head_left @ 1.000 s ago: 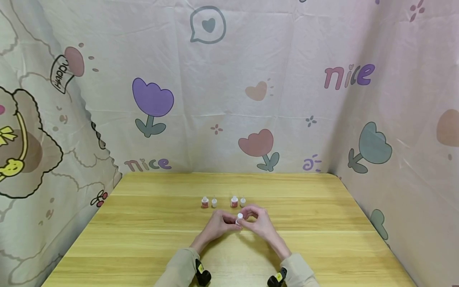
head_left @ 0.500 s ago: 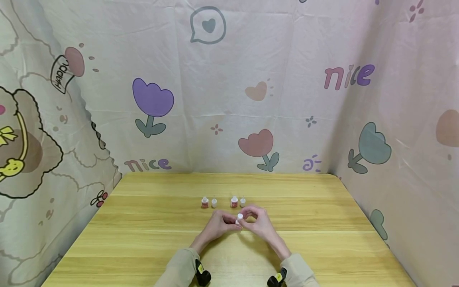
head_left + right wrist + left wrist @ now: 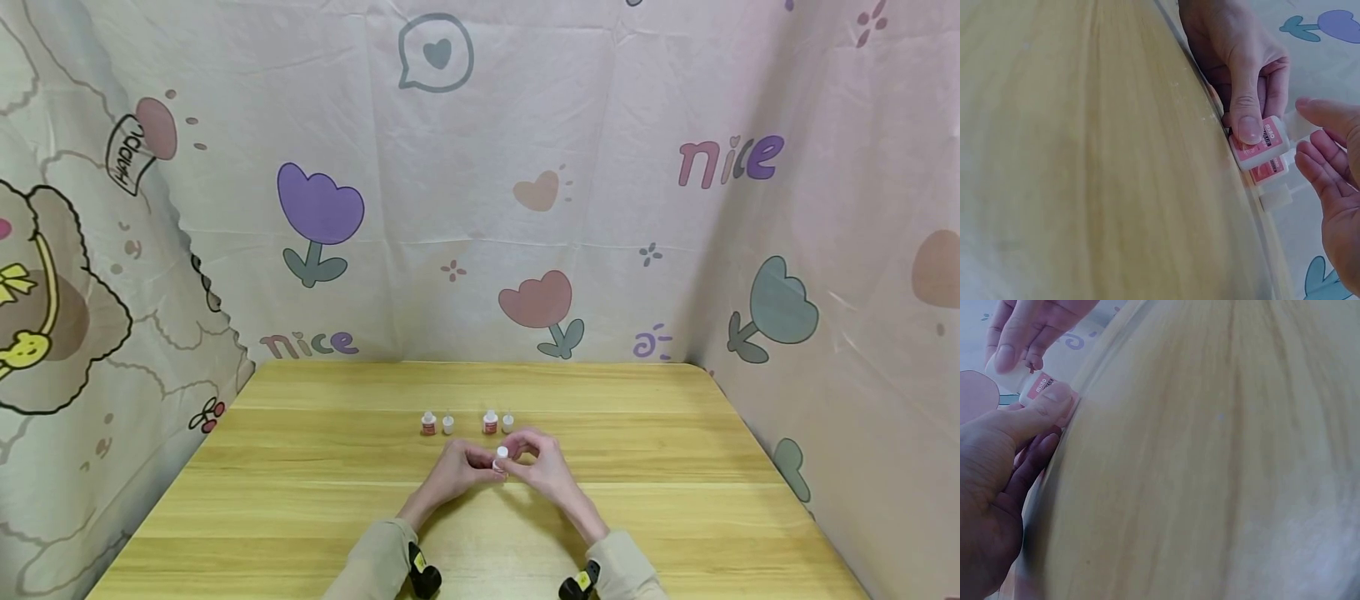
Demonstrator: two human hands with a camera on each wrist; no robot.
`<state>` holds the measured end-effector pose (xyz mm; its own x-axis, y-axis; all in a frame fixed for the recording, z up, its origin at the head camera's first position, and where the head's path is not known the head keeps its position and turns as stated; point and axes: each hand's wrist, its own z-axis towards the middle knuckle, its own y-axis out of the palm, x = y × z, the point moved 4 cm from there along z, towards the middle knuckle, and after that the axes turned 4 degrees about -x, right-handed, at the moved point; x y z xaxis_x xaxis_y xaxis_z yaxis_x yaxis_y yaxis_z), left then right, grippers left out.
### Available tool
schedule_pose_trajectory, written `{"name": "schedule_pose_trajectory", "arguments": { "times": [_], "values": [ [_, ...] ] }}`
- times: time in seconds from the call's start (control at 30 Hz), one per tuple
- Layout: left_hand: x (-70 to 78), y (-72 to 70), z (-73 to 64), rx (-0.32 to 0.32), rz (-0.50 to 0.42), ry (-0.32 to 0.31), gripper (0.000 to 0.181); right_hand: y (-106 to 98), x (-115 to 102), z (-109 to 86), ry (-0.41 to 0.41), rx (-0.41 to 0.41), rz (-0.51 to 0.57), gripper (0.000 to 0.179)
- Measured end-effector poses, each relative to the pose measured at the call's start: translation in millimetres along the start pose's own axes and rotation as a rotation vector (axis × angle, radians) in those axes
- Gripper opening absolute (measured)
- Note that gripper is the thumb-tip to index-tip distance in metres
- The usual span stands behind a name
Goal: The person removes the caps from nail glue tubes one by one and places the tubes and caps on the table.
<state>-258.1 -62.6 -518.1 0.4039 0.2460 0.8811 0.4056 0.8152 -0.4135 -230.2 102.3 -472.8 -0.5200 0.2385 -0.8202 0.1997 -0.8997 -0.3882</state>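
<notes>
A small white glue-type bottle with a pink label is between the hands, close over the table. My left hand holds its body, the thumb pressed across the label. At the top, my right hand pinches the white cap between thumb and fingers. In the left wrist view the bottle leans, with the cap toward the right hand's fingertips. The far side of the bottle is hidden by the left fingers.
Behind the hands stand two similar red-labelled bottles, each with a small white piece topped by a thin spike on its right. The wooden table meets a printed cloth at the back.
</notes>
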Motion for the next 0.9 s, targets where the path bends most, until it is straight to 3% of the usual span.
{"name": "schedule_pose_trajectory", "arguments": {
  "times": [0.23,0.4,0.73,0.9],
  "values": [
    [-0.3,0.1,0.3,0.000,0.006,-0.002,0.014,3,14,-0.3,-0.017,0.008,-0.025,0.018],
    [0.3,0.0,0.4,0.000,0.003,0.001,0.014,3,21,0.1,-0.049,0.006,0.018,0.021],
    [0.3,-0.6,0.0,0.005,0.007,0.006,0.014,1,24,1.3,0.010,0.007,0.020,0.019],
    [-0.2,-0.3,-0.2,0.012,-0.012,0.005,0.013,2,24,0.7,-0.039,0.004,0.016,0.016]
  ]
}}
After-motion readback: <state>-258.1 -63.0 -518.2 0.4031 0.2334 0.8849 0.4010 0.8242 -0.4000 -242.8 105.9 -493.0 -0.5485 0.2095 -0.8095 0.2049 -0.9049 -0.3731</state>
